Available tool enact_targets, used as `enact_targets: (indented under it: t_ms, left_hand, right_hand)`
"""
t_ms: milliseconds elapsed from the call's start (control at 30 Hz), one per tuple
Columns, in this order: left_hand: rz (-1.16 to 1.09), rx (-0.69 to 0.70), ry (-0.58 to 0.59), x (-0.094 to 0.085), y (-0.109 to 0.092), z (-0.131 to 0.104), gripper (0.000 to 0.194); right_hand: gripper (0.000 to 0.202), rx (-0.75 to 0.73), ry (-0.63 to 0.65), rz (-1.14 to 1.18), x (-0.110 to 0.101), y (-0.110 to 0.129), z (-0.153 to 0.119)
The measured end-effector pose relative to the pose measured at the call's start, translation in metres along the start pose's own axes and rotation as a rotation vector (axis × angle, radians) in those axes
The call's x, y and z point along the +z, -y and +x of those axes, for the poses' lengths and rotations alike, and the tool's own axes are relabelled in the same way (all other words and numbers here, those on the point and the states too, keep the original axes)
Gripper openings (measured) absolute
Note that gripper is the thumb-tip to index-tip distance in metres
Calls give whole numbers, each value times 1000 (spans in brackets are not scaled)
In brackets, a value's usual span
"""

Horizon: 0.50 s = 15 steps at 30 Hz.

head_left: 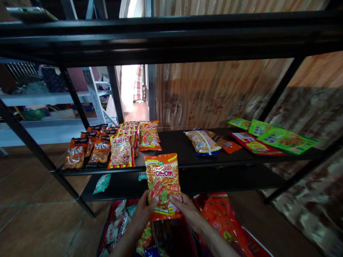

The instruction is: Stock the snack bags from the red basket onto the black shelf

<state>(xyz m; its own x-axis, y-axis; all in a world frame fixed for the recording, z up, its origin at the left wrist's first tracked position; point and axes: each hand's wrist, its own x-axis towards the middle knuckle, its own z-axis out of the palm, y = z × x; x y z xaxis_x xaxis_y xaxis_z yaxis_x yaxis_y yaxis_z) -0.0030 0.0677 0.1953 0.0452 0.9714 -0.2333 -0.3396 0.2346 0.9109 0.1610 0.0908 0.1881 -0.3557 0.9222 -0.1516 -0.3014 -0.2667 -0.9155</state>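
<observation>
Between both hands I hold an orange and yellow snack bag (162,182) upright, its printed front facing me, in front of the shelf edge. My left hand (147,207) grips its lower left side, thumb on the front. On the lower right side, my right hand (184,208) pinches it the same way. A matching snack bag (149,136) stands on the shelf just behind. To its left are red and yellow snack bags (121,151) and dark orange-and-black snack bags (98,151), in rows.
The black shelf (171,142) also carries a clear-fronted snack bag (203,142), a red packet (254,144) and green packets (286,139). A teal packet (102,184) lies on the lower shelf (214,180). Below stand a red basket (105,223) of snacks and large red bags (221,221).
</observation>
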Motion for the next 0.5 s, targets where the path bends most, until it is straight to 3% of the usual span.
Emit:
enact_targets:
  t_ms: [233,500]
  left_hand:
    - [-93,-54,-87,-3,20,2,47]
    - [-58,-39,-42,-2,4,8,52]
  right_hand:
    - [43,49,36,-5,-3,-5,-5]
    - [43,55,-21,36,5,0,-3]
